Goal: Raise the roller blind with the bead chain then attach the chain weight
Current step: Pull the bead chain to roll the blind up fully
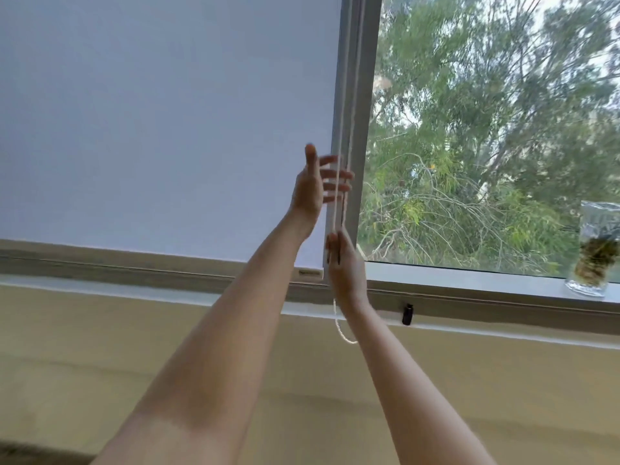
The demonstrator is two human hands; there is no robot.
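A white roller blind (161,129) covers the left window pane, its bottom bar (308,272) just above the sill. The white bead chain (349,105) hangs in two strands along the grey window frame and loops below the sill. My left hand (315,182) is raised beside the chain, fingers spread, the strands passing in front of them. My right hand (342,263) is lower, its fingers closed on the chain. A small black piece (407,314), maybe the chain weight, sits on the ledge under the sill.
A glass vase (595,253) with plant stems in water stands on the sill (469,280) at the far right. Trees show through the uncovered right pane. A beige wall (100,347) runs below the window.
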